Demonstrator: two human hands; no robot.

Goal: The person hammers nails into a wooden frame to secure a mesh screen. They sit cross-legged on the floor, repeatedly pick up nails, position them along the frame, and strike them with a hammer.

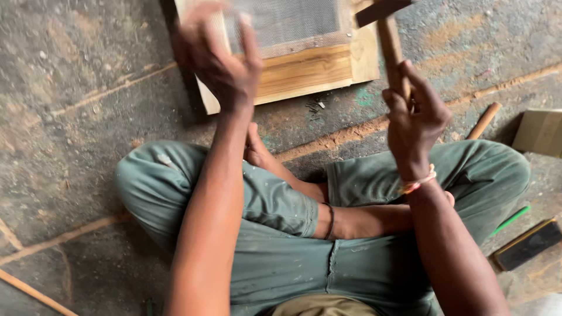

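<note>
Hammer (391,41) head cut off above right hand (414,120); left hand (219,55) blurred.

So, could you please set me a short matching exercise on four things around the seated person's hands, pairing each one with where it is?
Things:
1. wooden-handled hammer
2. wooden frame with grey wire mesh
3. small pile of dark nails
4. flat black block

Places:
A. on the floor just below the frame
B. gripped in the right hand
C. floor at far right, beside a thin green stick
D. under the left hand

Pairs: 1-B, 2-D, 3-A, 4-C
</note>
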